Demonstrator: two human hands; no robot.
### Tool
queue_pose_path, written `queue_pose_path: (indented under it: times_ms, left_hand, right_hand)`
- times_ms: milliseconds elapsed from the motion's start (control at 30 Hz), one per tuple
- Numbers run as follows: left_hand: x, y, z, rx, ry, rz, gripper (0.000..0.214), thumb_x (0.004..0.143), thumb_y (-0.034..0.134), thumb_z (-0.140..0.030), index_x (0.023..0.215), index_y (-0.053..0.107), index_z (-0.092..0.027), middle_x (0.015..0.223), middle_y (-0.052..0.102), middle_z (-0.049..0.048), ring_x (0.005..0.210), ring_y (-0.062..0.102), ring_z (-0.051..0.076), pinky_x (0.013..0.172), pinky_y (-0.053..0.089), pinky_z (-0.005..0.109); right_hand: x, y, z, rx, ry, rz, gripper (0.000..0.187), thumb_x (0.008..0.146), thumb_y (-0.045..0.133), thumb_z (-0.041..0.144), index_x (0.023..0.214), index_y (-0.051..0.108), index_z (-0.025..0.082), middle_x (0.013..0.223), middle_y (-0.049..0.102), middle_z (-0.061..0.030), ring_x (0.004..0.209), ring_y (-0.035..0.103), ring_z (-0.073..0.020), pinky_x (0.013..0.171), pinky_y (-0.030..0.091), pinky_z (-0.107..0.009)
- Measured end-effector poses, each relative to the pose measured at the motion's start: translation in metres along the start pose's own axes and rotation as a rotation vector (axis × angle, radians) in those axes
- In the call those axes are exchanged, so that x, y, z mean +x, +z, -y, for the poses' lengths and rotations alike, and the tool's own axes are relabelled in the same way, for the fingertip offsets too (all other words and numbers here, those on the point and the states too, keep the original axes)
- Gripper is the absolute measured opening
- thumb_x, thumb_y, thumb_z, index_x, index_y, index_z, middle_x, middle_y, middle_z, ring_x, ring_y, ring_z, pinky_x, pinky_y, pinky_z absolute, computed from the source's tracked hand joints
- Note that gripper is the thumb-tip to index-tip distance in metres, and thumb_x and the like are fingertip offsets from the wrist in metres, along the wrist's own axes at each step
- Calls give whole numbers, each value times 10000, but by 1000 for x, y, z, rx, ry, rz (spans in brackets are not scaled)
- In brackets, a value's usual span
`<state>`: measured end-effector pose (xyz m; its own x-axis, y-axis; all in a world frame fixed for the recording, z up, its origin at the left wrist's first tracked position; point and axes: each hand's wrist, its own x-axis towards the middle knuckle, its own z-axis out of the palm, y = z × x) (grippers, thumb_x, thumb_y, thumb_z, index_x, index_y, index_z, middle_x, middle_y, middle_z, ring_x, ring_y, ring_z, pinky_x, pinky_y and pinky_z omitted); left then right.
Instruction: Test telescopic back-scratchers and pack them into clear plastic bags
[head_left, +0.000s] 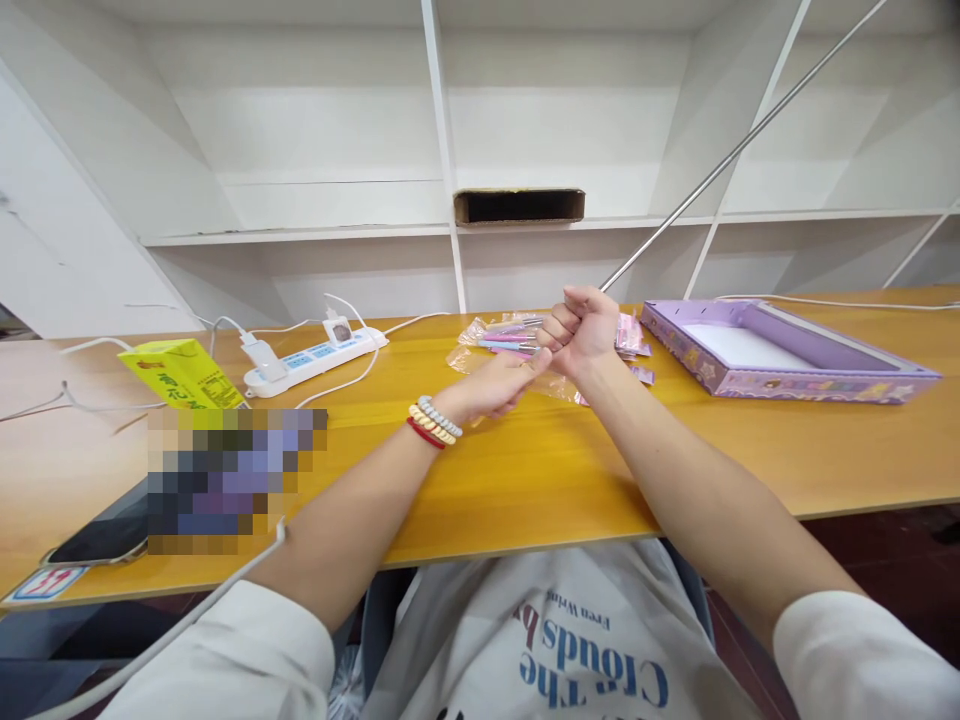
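My right hand (581, 330) is raised in a fist above the wooden table (570, 470); whatever it grips is hidden inside the fingers. My left hand (495, 385), with bead bracelets on the wrist, reaches up to the base of that fist, fingers together and touching it. Just behind both hands lies a pile of clear packets with pink and blue pens (499, 340). More small pink packets (631, 335) lie to the right of the fist.
An open purple box (780, 355) lies at the right. A white power strip (315, 360) with plugs and cables sits at the back left, a yellow carton (184, 372) beside it. A dark phone (101, 540) rests at the left edge. White shelves stand behind.
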<state>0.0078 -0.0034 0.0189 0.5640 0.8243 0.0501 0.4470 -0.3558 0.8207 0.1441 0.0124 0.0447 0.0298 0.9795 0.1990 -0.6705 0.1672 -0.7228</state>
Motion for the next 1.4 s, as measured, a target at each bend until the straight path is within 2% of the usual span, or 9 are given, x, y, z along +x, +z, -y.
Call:
queue_pose_path:
  times_ms: [133, 267, 367, 533, 700, 867, 1000, 1233, 1400]
  left_hand:
    - [-9, -9, -1, -373, -247, 281, 600, 727, 201, -796, 647, 325, -214, 483, 153, -81, 352, 99, 53, 336, 99, 183]
    - [-12, -8, -5, -506, -239, 360, 559, 770, 225, -749, 709, 370, -212, 503, 142, -83, 355, 97, 53, 334, 99, 162]
    - [-8, 2, -6, -422, -87, 214, 480, 835, 235, -660, 761, 387, -211, 516, 174, -78, 369, 147, 60, 357, 148, 169]
    - [-2, 20, 0, 214, 203, -315, 360, 893, 317, -506, 804, 458, -187, 603, 452, -5, 529, 431, 123, 519, 335, 248]
    - [-7, 28, 0, 579, 138, -374, 368, 919, 269, -454, 1008, 505, -185, 717, 582, 65, 698, 574, 223, 643, 382, 304]
    - [-9, 35, 5, 526, 146, -307, 337, 907, 319, -450, 990, 529, -200, 718, 592, 68, 690, 583, 233, 636, 390, 309]
    - [-3, 40, 8, 247, 189, -211, 332, 881, 377, -472, 855, 553, -192, 639, 520, 18, 579, 509, 160, 577, 382, 275]
    - [-10, 18, 2, -404, -198, 341, 511, 800, 363, -656, 1046, 526, -240, 499, 172, -90, 338, 103, 53, 345, 95, 180]
    - [-10, 15, 4, -292, -165, 235, 520, 776, 390, -675, 968, 562, -222, 467, 198, -88, 334, 143, 57, 344, 114, 191]
  right_hand:
    - [-6, -8, 5, -3, 9, 151, 442, 743, 506, 412, 562, 158, 209, 414, 173, 88, 353, 174, -58, 363, 222, -205]
    - [-8, -9, 18, -47, -12, 150, 457, 758, 500, 468, 567, 174, 209, 427, 186, 93, 373, 185, -52, 396, 238, -202]
    - [-3, -6, 29, -79, 12, 137, 450, 760, 519, 441, 564, 184, 212, 425, 184, 94, 372, 179, -51, 394, 220, -205]
    - [7, -5, 29, -82, -5, 92, 434, 742, 530, 309, 548, 155, 211, 396, 124, 88, 340, 127, -59, 352, 159, -228]
    - [1, -21, 27, -136, -39, -32, 475, 723, 559, 356, 533, 151, 206, 379, 152, 77, 343, 170, -69, 352, 227, -235]
    - [-10, -46, 24, -154, 44, 42, 531, 727, 572, 403, 523, 130, 190, 383, 187, 66, 365, 228, -76, 409, 312, -243]
    - [-13, -58, 24, -170, 35, 39, 540, 745, 550, 440, 521, 130, 186, 388, 179, 66, 364, 194, -69, 407, 269, -232]
    - [-21, -56, 27, -164, 10, 82, 538, 769, 453, 556, 535, 132, 193, 408, 178, 67, 380, 201, -78, 432, 271, -236]
    - [-20, -60, 22, -168, -10, 70, 555, 750, 460, 583, 537, 126, 196, 410, 169, 67, 395, 194, -82, 445, 287, -245]
